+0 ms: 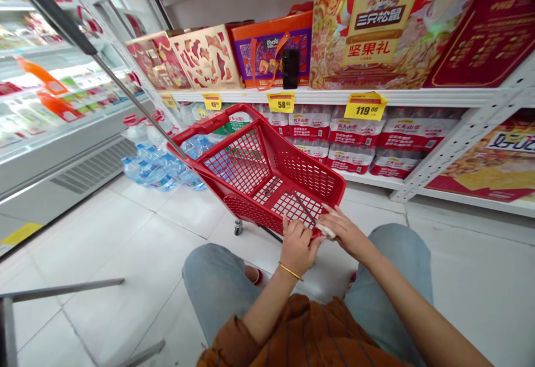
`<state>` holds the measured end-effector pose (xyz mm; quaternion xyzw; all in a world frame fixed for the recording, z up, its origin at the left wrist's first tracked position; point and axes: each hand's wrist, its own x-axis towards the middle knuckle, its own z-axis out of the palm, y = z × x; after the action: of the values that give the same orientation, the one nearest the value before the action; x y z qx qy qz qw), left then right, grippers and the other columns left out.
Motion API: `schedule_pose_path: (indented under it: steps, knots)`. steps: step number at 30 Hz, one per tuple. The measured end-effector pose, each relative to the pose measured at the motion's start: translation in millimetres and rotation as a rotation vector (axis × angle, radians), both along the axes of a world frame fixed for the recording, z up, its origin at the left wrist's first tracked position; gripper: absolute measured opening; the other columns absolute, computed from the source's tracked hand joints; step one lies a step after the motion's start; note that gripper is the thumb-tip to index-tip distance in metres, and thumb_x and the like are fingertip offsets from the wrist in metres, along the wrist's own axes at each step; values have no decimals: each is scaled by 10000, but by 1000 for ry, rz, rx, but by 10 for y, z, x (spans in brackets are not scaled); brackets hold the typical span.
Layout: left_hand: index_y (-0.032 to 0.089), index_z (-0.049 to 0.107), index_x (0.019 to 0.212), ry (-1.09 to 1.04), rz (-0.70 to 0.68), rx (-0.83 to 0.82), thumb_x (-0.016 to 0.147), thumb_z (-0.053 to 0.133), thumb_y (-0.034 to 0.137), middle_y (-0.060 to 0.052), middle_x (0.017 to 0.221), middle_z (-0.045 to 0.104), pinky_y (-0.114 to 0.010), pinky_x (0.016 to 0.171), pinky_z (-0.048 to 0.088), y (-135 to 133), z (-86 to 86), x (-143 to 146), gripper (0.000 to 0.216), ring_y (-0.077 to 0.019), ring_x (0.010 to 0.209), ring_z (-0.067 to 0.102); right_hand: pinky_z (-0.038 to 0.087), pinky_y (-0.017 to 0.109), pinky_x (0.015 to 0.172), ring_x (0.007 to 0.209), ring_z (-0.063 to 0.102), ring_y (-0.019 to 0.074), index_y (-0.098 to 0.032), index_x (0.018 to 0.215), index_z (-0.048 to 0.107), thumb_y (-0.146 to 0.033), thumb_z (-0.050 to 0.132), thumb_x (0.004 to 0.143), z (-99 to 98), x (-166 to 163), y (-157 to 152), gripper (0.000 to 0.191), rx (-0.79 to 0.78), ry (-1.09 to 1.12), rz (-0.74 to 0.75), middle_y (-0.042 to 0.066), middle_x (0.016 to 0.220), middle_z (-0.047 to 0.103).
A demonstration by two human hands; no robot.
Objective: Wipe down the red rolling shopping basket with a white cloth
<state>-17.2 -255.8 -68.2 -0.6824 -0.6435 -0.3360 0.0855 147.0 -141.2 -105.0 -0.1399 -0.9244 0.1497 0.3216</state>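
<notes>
In front of my knees stands a red plastic shopping cart (pixel 246 209) with lattice walls and a long metal handle. My left hand (pixel 297 247), wearing a gold bangle, is closed over the cart's near rim. Beside it, my right hand (pixel 339 228) presses a small crumpled white cloth (pixel 326 231) against the same rim near the corner. The cloth is mostly covered by the fingers. Inside, the cart's floor is an open grid with a dark thin bar visible at it.
Behind the cart, a white shelf (pixel 401 95) carries gift boxes (pixel 376 33), with packs of bottled water (pixel 353 157) underneath. More blue-capped bottles (pixel 152 166) lie on the floor at left, by a refrigerated case (pixel 96 155). Metal legs (pixel 67 289) stick in from lower left.
</notes>
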Motion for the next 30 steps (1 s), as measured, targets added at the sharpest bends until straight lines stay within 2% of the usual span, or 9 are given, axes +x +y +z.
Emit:
schedule_pose_path:
  steps: [5, 12, 17, 20, 23, 26, 28, 30]
  knots:
    - [199, 604, 711, -10, -9, -16, 861, 575, 371, -24, 760, 582, -552, 1112, 224, 10, 38, -7, 230, -204, 900, 557, 309, 549, 1095, 1351, 375, 232, -237, 1247, 561, -196, 458, 928, 22, 39, 113, 337, -30, -29, 29, 98, 1199, 638]
    - [193, 600, 692, -41, -20, 13, 858, 581, 368, -25, 772, 598, -531, 1131, 193, 9, -24, -44, 242, -202, 962, 560, 328, 538, 1091, 1346, 380, 234, -236, 1232, 573, -229, 457, 932, 32, 109, 323, 322, -8, -10, 13, 86, 1190, 641]
    - [191, 603, 718, -38, -44, 26, 870, 558, 370, -30, 788, 603, -552, 1134, 189, -23, -15, -63, 238, -207, 974, 564, 374, 521, 1063, 1233, 499, 236, -214, 1188, 598, -278, 462, 930, 73, 116, 361, 298, -9, -2, 1, 89, 1129, 658]
    - [178, 608, 737, -7, -5, 1, 873, 543, 355, -55, 803, 612, -574, 1126, 208, -72, 40, -23, 233, -233, 1002, 565, 415, 505, 1019, 1134, 552, 237, -206, 1174, 601, -271, 453, 932, 51, 88, 306, 292, -7, 26, -35, 98, 1095, 663]
    - [160, 641, 904, 31, 90, -53, 869, 538, 332, -101, 921, 648, -639, 1114, 164, -133, 126, 63, 203, -294, 1107, 535, 423, 499, 999, 1080, 564, 237, -211, 1166, 602, -265, 451, 931, 43, 55, 224, 284, 13, 45, -50, 97, 1070, 664]
    - [161, 600, 1131, 73, 142, -81, 870, 531, 310, -139, 1144, 637, -683, 1098, 118, -149, 199, 168, 309, -343, 1219, 476, 419, 501, 997, 1068, 560, 237, -199, 1169, 597, -245, 445, 933, 67, 27, 114, 285, 41, 34, -78, 103, 1065, 658]
    - [156, 587, 1170, 104, 128, -86, 885, 502, 287, -145, 1200, 626, -655, 1103, 158, -119, 216, 232, 325, -335, 1235, 476, 405, 509, 1011, 1074, 556, 235, -197, 1189, 586, -229, 442, 933, 79, 8, 26, 296, 56, 9, -108, 105, 1081, 652]
    - [132, 594, 1159, 127, 123, -100, 900, 461, 255, -150, 1162, 648, -600, 1100, 233, -71, 200, 275, 316, -307, 1186, 527, 398, 514, 1020, 1094, 546, 233, -201, 1224, 565, -219, 450, 929, 71, -9, -60, 317, 67, -9, -130, 106, 1103, 647]
